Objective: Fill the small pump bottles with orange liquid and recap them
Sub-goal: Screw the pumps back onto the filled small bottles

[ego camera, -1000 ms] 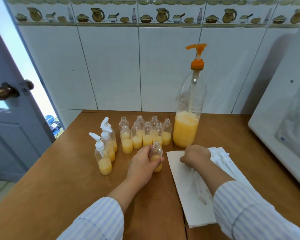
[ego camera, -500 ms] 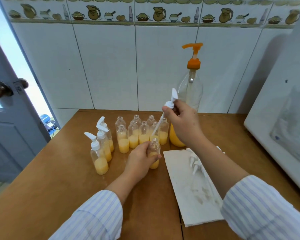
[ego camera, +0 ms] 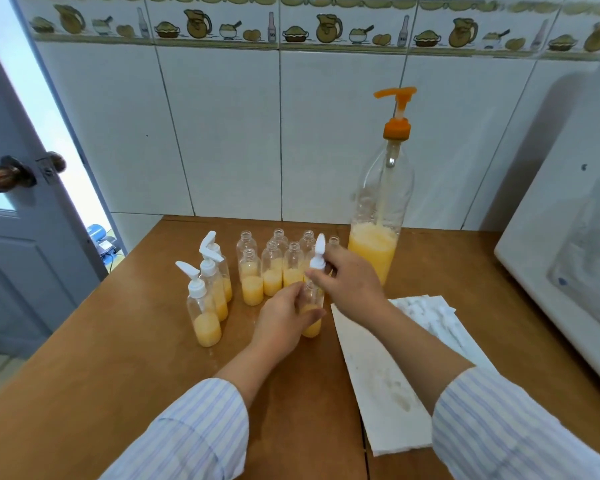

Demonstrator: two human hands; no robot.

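Observation:
My left hand [ego camera: 282, 318] grips a small clear bottle [ego camera: 311, 325] part filled with orange liquid, standing on the wooden table [ego camera: 118, 358]. My right hand [ego camera: 350, 280] pinches a white pump cap [ego camera: 317, 258] right over that bottle's neck, its tube down inside. Three capped small bottles [ego camera: 207, 317] stand to the left. Several uncapped filled bottles [ego camera: 272, 271] cluster behind. A tall bottle with an orange pump [ego camera: 381, 209], about a third full of orange liquid, stands at the back right.
A white paper towel [ego camera: 385, 386] lies right of my hands, with more white pump caps [ego camera: 426, 317] on its far end. A white appliance [ego camera: 568, 244] fills the right side. Tiled wall behind; an open door [ego camera: 21, 209] at the left.
My right hand picked a pump cap off the towel, lifted it high, then lowered it onto the neck of the bottle my left hand holds. The left hand stayed put.

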